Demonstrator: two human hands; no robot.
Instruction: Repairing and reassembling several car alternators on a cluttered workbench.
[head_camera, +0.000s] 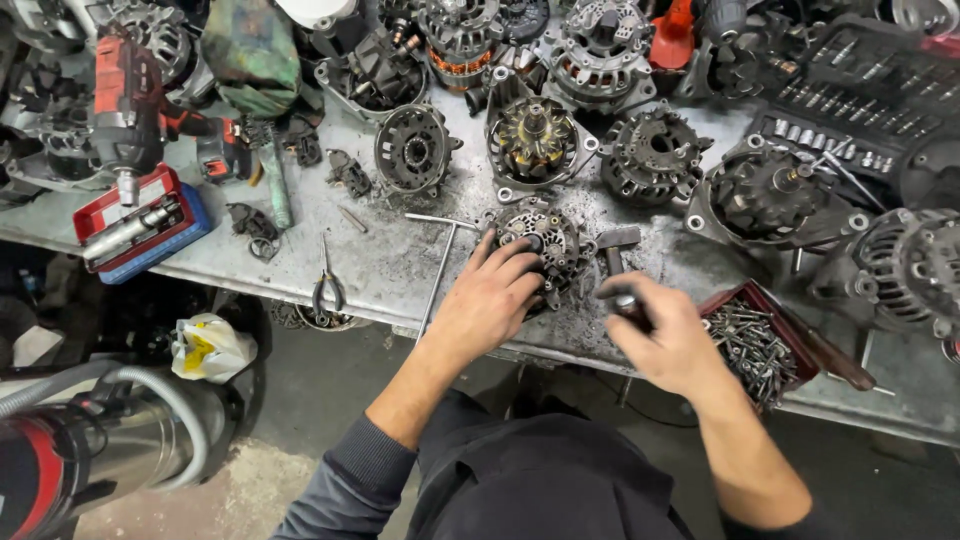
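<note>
A round metal alternator housing lies on the dirty grey workbench near its front edge. My left hand rests on the housing's near side, fingers spread over it and pressing it down. My right hand grips the handle of a small hammer, whose dark head sits just to the right of the housing. My forearms come up from the bottom of the view in dark sleeves.
A red tray of bolts stands by my right hand. A T-handle wrench and pliers lie to the left. Several alternator parts, a socket set and a red impact driver crowd the bench.
</note>
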